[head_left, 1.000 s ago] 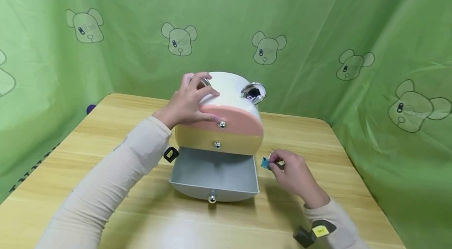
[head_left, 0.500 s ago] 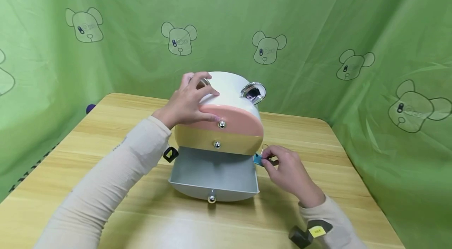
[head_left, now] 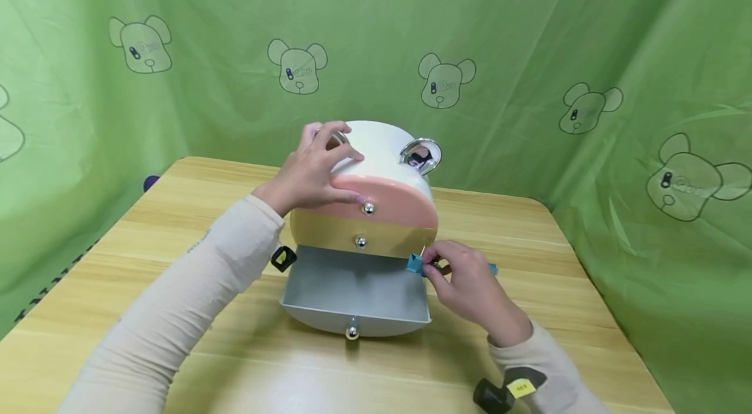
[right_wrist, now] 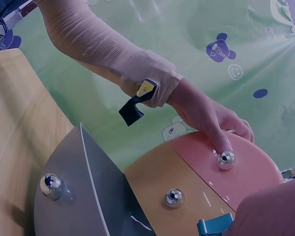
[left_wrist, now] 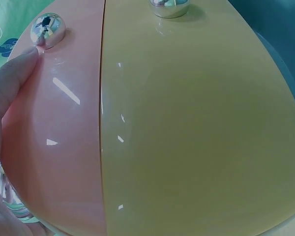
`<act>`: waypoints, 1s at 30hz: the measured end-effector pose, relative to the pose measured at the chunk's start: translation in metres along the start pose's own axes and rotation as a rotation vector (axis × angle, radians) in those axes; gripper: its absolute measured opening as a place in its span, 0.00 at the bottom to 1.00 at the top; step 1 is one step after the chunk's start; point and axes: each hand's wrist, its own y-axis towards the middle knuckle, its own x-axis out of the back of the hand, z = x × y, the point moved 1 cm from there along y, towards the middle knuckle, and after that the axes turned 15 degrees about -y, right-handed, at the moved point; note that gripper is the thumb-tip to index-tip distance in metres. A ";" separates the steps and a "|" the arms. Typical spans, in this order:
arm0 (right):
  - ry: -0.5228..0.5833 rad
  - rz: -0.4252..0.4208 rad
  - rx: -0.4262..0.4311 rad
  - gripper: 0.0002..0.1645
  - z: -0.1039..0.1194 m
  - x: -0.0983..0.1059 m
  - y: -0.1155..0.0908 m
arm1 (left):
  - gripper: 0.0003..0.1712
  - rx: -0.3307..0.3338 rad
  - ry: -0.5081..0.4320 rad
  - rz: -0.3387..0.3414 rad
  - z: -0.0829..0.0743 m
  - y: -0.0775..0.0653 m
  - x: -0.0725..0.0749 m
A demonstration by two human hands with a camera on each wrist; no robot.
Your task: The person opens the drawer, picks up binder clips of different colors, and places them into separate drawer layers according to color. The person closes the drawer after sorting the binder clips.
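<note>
A small drawer cabinet [head_left: 382, 146] with a white top, silver ears and pink, yellow and grey drawers stands on the table. My left hand [head_left: 311, 169] grips its upper left, fingers bent about the left ear and thumb on the pink drawer [left_wrist: 64, 123] beside its knob. The grey bottom drawer [head_left: 352, 326] is pulled out; nothing shows inside it in the head view. My right hand [head_left: 470, 277] pinches a blue binder clip [head_left: 414, 264] over the drawer's right edge; the right wrist view also shows the clip [right_wrist: 216, 224]. Another blue piece [head_left: 492, 268] shows behind that hand, its kind unclear.
The wooden table [head_left: 511, 224] carries the cabinet near its middle. A green printed curtain [head_left: 376, 29] surrounds the back and sides. The silver right ear [head_left: 421, 156] juts from the cabinet, and round knobs [head_left: 352, 333] stick out of the drawers.
My right hand has moved left with the binder clip, from beside the grey drawer to over its right edge. My left hand and the cabinet have stayed put.
</note>
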 end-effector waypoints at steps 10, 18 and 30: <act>0.030 -0.006 0.070 0.13 0.009 -0.006 0.006 | 0.40 -0.001 -0.004 -0.005 -0.001 0.000 0.000; 0.046 -0.017 0.140 0.12 0.017 -0.015 0.010 | 0.40 0.000 0.000 -0.004 -0.001 -0.001 0.001; 0.015 0.085 0.204 0.08 0.031 -0.027 0.012 | 0.40 -0.010 0.000 -0.010 -0.001 -0.001 0.001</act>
